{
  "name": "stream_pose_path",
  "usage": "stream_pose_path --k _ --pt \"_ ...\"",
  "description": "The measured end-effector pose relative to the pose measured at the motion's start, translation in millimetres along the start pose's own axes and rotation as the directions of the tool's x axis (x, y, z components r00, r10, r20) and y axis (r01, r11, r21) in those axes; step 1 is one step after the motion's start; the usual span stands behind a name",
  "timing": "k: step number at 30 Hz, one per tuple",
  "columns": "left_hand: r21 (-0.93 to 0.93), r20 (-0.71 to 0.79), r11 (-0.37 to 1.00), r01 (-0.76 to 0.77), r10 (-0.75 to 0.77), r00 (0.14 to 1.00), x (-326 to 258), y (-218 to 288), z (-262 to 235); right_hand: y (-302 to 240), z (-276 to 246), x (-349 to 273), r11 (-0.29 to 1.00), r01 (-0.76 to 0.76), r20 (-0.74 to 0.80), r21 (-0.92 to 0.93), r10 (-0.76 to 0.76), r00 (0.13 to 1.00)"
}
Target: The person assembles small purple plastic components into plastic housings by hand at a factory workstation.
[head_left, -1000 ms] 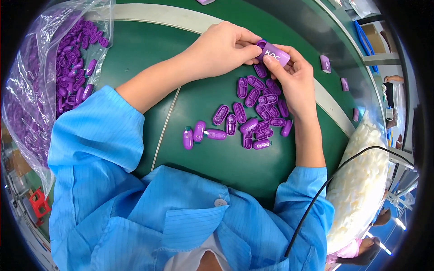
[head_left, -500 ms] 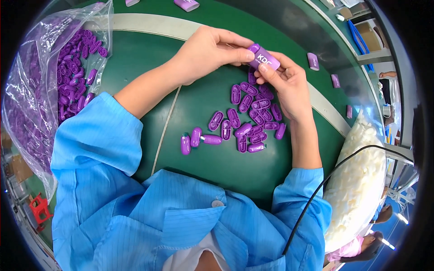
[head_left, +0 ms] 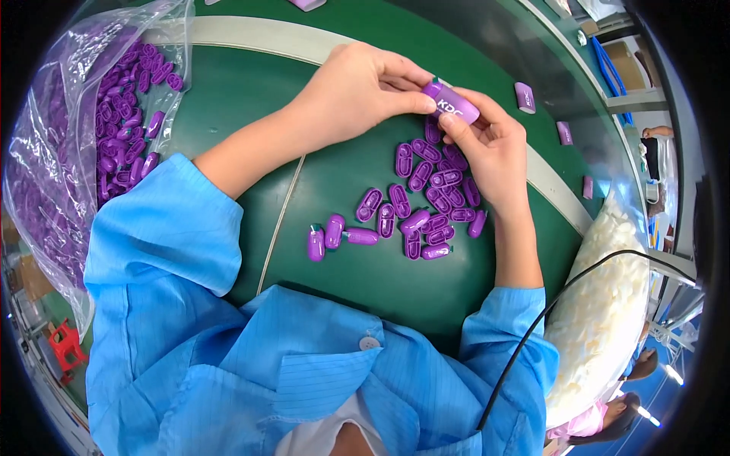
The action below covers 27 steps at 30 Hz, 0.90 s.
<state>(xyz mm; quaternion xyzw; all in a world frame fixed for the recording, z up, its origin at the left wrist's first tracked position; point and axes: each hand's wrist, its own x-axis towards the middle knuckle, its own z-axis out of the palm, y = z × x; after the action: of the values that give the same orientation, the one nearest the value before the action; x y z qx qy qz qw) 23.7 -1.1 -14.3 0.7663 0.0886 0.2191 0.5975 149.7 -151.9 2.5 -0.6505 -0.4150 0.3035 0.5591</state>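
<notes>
Between my two hands is a small purple case [head_left: 459, 106] with rounded ends and white lettering, paler toward its right end. My left hand [head_left: 372, 85] pinches its left end, where a darker purple end cap [head_left: 433, 88] meets the body and a bit of green shows. My right hand [head_left: 490, 144] grips the right end, thumb on the lettered face and fingers behind. Below them, a loose group of hollow oval purple caps [head_left: 398, 199] lies on the green work surface [head_left: 319, 273], several with their openings up. Left of that group sit three more caps [head_left: 334, 230].
On the left stands a transparent plastic bag [head_left: 46, 182] full of purple caps [head_left: 122, 114]. Beyond a pale curved strip [head_left: 251, 34], purple cases [head_left: 525, 97] lie on a green belt. At right is a bag of cream-coloured pieces [head_left: 597, 327], with a black cable [head_left: 525, 338] across it.
The case has turned slightly and shifted a little right and down in both hands. Its end cap now looks more in line with the body. The whole view has shifted slightly.
</notes>
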Motion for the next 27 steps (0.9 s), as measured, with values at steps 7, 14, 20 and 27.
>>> stream_pose_path --k 7,14,20,27 --pt "0.552 0.032 0.755 -0.354 0.405 0.914 -9 11 11 -2 -2 -1 0.953 0.111 -0.027 -0.281 -0.123 0.992" --pt "0.559 0.038 0.752 -0.351 0.399 0.916 -16 16 18 -11 -7 -2 0.906 0.176 0.015 -0.384 -0.185 0.983" --pt "0.646 0.062 0.689 -0.33 0.383 0.922 -14 15 20 -4 -1 -2 0.866 0.238 0.025 -0.44 -0.254 0.967" --pt "0.434 -0.151 0.899 -0.049 0.126 0.981 40 -22 -18 23 -22 42 0.819 0.116 -0.236 -0.562 -0.293 0.926"
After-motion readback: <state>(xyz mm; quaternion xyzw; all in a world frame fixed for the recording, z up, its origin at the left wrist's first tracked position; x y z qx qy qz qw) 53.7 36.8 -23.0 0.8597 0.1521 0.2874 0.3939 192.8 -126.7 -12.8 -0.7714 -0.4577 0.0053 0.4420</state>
